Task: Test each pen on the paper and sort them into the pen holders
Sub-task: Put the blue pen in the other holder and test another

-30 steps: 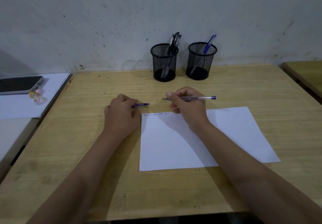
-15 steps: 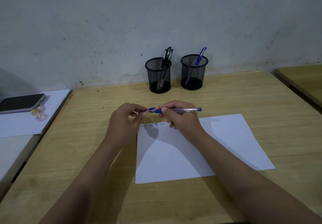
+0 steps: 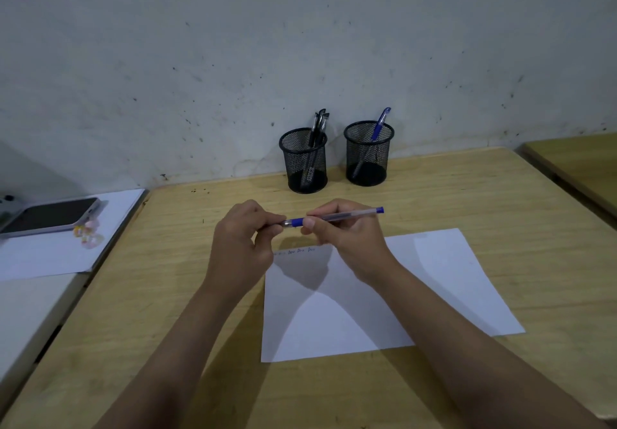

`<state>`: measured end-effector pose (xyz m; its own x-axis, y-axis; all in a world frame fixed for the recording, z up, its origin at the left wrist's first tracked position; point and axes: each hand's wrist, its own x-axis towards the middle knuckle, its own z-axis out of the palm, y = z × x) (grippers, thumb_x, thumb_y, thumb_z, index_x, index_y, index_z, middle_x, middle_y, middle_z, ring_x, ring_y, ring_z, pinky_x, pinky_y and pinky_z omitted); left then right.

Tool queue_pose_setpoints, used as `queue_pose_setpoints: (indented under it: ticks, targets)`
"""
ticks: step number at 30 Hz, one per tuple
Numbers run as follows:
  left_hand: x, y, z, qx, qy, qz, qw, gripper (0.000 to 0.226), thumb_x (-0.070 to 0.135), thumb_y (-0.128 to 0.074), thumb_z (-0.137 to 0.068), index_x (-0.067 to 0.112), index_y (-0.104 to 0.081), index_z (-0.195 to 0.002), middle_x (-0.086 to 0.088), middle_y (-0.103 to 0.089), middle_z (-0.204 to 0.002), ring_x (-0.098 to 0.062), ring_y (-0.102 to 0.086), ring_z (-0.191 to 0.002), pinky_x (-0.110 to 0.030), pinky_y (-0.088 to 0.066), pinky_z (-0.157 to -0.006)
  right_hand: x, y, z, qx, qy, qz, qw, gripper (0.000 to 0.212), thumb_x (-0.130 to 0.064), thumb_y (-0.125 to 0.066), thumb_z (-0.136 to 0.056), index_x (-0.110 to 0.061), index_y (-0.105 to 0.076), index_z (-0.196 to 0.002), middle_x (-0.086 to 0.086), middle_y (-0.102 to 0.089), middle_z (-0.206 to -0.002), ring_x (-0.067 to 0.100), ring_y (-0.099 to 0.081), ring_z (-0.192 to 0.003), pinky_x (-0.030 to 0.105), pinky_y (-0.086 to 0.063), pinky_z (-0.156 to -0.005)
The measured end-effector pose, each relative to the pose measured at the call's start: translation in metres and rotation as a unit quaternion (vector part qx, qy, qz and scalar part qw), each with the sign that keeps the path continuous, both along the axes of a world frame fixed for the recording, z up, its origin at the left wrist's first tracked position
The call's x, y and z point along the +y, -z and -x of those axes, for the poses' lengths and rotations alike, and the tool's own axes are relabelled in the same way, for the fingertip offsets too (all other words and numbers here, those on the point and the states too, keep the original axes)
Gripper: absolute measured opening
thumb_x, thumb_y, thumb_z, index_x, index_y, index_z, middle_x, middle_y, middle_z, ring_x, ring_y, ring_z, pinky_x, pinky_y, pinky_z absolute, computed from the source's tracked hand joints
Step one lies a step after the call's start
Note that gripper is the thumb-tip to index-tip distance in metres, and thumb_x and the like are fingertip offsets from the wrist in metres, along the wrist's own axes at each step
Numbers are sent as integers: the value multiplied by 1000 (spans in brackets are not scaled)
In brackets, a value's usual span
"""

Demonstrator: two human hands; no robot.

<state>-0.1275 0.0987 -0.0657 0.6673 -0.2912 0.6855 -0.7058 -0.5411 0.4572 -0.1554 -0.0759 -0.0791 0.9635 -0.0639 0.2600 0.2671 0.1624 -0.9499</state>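
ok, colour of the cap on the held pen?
Blue cap on a clear-barrelled pen, seen in the head view.

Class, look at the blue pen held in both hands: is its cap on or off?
On. The cap covers the tip of the pen; the left hand pinches it, the right hand grips the barrel.

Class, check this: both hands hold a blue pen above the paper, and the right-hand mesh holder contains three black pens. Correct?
Not quite. The head view shows the right-hand holder containing one blue pen; the black pens stand in the left one. The rest is right.
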Motion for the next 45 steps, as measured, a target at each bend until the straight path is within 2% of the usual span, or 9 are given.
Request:
queue_pose_setpoints:
  ticks: [7,11,14,18,21,27,32,39,45]
  targets:
    - [-3,-12,8,-42,-22,2,999,11,2,-62,-76,7,-70,-81,1,-57,-69,-15,-52,-65,-32,-44,-57,1,-22,0,-25,-6,-2,1000,5,-6,-70,-80,-11,-67,-81,1,-71,-68,16,-67,-70,25,-53,-59]
    - [-16,-33,6,-44,-31,45,998,7,8,-62,-80,11,-68,-81,3,-62,-74,-10,-55,-69,-34,-48,-62,3,-48,-1,53,28,-27,998,25,-34,-71,-76,-10,-68,-84,-1,-69,-64,8,-60,-59,25,-53,-57]
    - [-23,-40,-2,-48,-67,45,996,9,17,-60,-81,16,-68,-86,3,-63,-79,-12,-57,-72,-38,-49,-64,-7,-58,3,34,149,97,984,32,-35,-75,-77,-10,-59,-63,-1,-58,-51,5,-49,-45,24,-46,-51]
    - [-34,-44,-11,-22,-70,18,997,20,33,-53,-80,24,-68,-90,5,-61,-84,-16,-57,-76,-47,-50,-67,-35,-63,2,-237,290,360,854,16,-20,-76,-72,-11,-63,-76,-1,-61,-70,13,-54,-66,23,-44,-63]
    - [-52,-52,-15,-8,-33,3,999,16,33,-56,-79,28,-68,-88,7,-60,-83,-15,-57,-77,-49,-49,-71,-56,-68,-9,-287,240,476,796,16,-18,-71,-71,-12,-69,-86,0,-69,-80,23,-63,-73,42,-51,-66]
    - [-92,-68,-27,37,43,57,997,11,27,-61,-79,26,-68,-87,7,-62,-82,-5,-58,-77,-37,-51,-73,-85,-73,-21,-270,193,480,812,20,-9,-69,-73,-11,-69,-92,1,-71,-78,16,-65,-66,39,-55,-59]
    - [-131,-73,-48,143,60,190,969,30,22,-68,-83,18,-62,-111,2,-65,-93,-12,-60,-90,-27,-49,-83,-111,-84,-39,-225,244,415,847,44,-7,-69,-69,-16,-60,-111,-2,-65,-73,12,-62,-59,34,-55,-59]
    - [-170,-30,-92,174,-30,62,982,51,35,-66,-84,7,-54,-124,-8,-51,-120,-20,-46,-115,-18,-31,-90,-150,-103,-80,-162,327,275,889,45,0,-67,-74,-22,-55,-112,8,-62,-68,12,-59,-55,17,-51,-57]
    - [-190,-9,-102,131,-91,81,984,47,37,-65,-84,3,-60,-117,-6,-48,-107,-21,-44,-107,-22,-36,-83,-156,-86,-116,-113,338,276,893,44,-3,-66,-73,-22,-56,-112,-1,-56,-60,6,-54,-50,13,-46,-55]
